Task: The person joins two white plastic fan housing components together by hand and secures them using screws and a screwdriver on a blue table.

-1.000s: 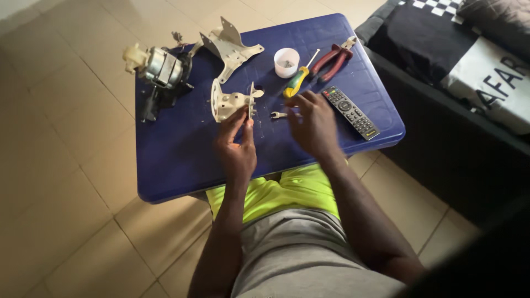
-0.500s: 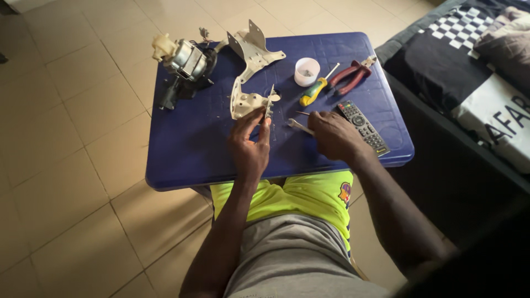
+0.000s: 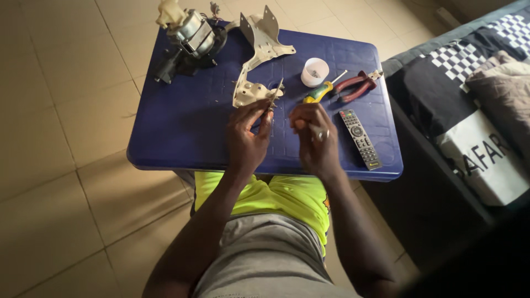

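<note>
My left hand (image 3: pixel 247 138) pinches the near edge of a cream metal bracket (image 3: pixel 248 92) that rests on the blue plastic table (image 3: pixel 182 127). My right hand (image 3: pixel 313 139) is curled shut around a small metal tool or part, whose tip shows near my fingers; what it is I cannot tell. Both hands hover close together over the table's near middle. A second, larger cream bracket (image 3: pixel 263 34) lies beyond, and an electric motor (image 3: pixel 190 34) sits at the far left corner.
A small white cup (image 3: pixel 314 72), a yellow-green-handled screwdriver (image 3: pixel 323 90), red-handled pliers (image 3: pixel 357 84) and a black remote control (image 3: pixel 360 138) lie on the table's right side. A bed with checkered bedding (image 3: pixel 469 66) stands right of the table. Tiled floor surrounds it.
My right hand has lifted the small metal piece off the table and curled around it near the left hand. The camera view shifted closer to the table.
</note>
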